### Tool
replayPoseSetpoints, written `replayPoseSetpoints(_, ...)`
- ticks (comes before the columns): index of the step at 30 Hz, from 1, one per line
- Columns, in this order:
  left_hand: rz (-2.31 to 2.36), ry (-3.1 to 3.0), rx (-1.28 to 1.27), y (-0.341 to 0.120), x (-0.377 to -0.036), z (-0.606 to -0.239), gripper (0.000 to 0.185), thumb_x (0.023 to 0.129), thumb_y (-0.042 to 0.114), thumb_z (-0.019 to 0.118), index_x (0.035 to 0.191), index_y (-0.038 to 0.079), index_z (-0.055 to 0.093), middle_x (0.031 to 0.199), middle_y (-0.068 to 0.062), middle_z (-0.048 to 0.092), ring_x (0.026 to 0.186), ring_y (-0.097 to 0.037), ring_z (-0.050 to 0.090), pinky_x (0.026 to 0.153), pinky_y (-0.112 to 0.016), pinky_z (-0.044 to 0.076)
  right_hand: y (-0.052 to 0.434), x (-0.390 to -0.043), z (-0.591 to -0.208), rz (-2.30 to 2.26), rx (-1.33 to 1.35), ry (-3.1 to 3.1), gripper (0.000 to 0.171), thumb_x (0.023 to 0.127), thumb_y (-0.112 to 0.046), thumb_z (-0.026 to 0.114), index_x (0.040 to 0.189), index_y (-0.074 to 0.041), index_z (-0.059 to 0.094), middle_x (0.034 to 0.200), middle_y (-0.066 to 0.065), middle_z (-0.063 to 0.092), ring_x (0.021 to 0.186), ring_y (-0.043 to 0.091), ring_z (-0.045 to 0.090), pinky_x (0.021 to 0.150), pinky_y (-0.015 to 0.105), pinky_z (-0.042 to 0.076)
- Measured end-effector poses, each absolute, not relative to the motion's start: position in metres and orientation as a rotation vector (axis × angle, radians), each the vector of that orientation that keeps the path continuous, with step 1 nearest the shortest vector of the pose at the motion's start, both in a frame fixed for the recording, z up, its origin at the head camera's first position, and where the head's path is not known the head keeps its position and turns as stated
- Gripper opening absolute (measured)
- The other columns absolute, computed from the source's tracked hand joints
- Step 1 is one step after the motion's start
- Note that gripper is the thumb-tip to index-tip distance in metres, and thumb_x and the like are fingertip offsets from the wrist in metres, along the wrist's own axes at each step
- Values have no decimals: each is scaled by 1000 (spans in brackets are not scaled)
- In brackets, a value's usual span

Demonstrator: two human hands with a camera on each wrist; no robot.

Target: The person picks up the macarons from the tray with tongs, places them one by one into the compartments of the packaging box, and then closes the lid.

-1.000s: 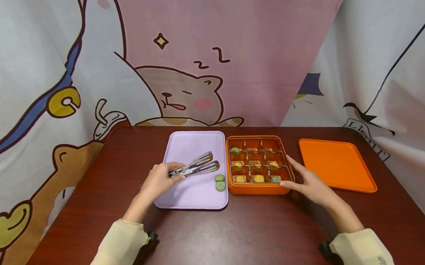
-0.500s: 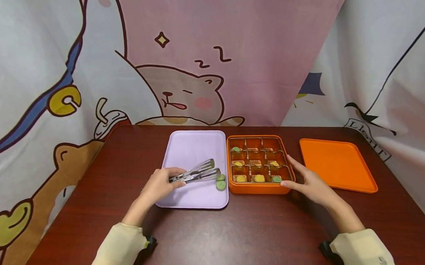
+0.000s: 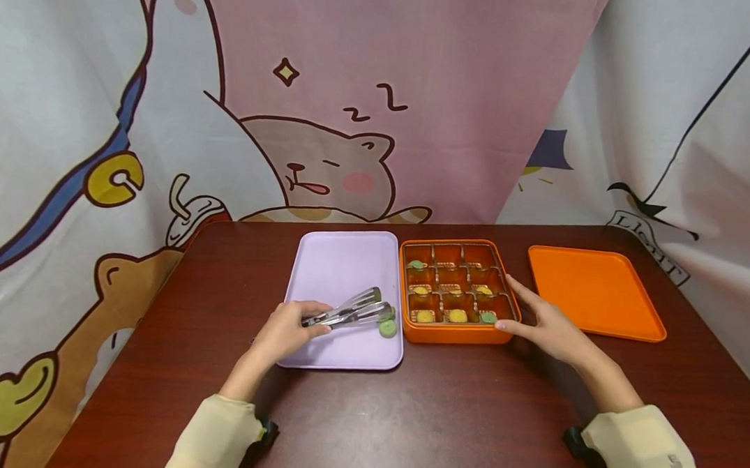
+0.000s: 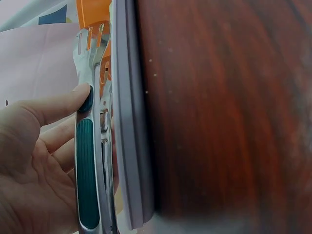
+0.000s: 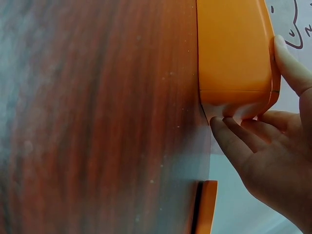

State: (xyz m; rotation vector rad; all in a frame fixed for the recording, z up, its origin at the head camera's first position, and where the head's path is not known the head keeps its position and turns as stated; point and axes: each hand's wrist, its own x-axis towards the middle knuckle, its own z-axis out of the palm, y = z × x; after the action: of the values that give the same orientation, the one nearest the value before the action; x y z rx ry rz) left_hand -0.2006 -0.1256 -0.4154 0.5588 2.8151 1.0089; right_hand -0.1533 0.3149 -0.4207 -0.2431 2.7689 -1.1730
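My left hand (image 3: pixel 283 331) grips metal tongs (image 3: pixel 348 310) with dark green grip pads (image 4: pixel 87 170), held low over the lilac tray (image 3: pixel 338 263). The tong tips reach two green round sweets (image 3: pixel 388 327) near the tray's right edge; whether the tips touch them I cannot tell. My right hand (image 3: pixel 545 324) rests with straight fingers against the near right corner of the orange compartment box (image 3: pixel 456 334), thumb along its front wall (image 5: pixel 234 48). The box holds yellow, green and brown sweets in its cells.
An orange lid (image 3: pixel 594 291) lies flat to the right of the box. Everything stands on a dark wooden table (image 3: pixel 420 413). Printed cartoon cloth hangs behind and at both sides of the table.
The tongs have come down and toward me, their arms closing, with the tips now at the green sweets. The right hand and the box have stayed where they were.
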Motion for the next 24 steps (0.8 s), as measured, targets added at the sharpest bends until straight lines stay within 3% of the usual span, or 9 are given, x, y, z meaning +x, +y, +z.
replayPoseSetpoints(24, 862, 2931, 512, -114, -205, -411, 19, 78, 16, 75, 96, 24, 74, 91, 5, 74, 95, -18, 66, 71, -35, 47, 313, -153, -420, -1186, -241, 2765, 90, 86, -39, 66, 153, -20, 8, 155, 21, 15, 135, 51, 19, 96, 71, 22)
